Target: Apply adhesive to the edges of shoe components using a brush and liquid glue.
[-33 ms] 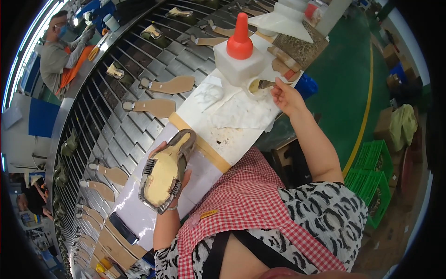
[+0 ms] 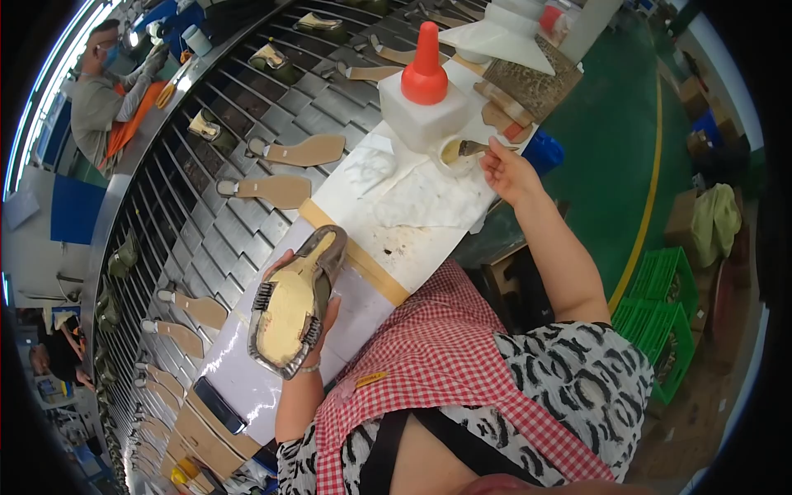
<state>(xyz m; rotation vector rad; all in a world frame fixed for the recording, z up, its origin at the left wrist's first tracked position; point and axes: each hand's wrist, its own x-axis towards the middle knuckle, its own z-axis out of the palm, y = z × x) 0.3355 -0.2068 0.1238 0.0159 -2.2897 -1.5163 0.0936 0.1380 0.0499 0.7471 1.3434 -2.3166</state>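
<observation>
My left hand [image 2: 327,322] is closed around an unfinished shoe [image 2: 290,309], its bottom turned up. That bottom has a pale yellow surface, with dark bristle-like strips along both sides of the wide part. My right hand [image 2: 508,172] pinches the handle of a brush [image 2: 472,148]. The brush's bristle end is inside a small whitish cup [image 2: 452,165]. Beside the cup stands a white square bottle [image 2: 421,115] with a red cone-shaped nozzle [image 2: 426,70]. Beneath them lies a stained white sheet [image 2: 433,194] with a crumpled white cloth [image 2: 369,172].
Tan shoe soles [image 2: 285,191] lie in pairs on the slatted metal conveyor [image 2: 247,219] to the left, with several shoes among the rods. A phone [image 2: 219,404] rests near the lower left. Across the conveyor works another person [image 2: 103,107]. Green crates [image 2: 660,326] stand at right.
The shoe in my left hand has shifted very slightly up and to the right. My right hand and the brush stay at the cup.
</observation>
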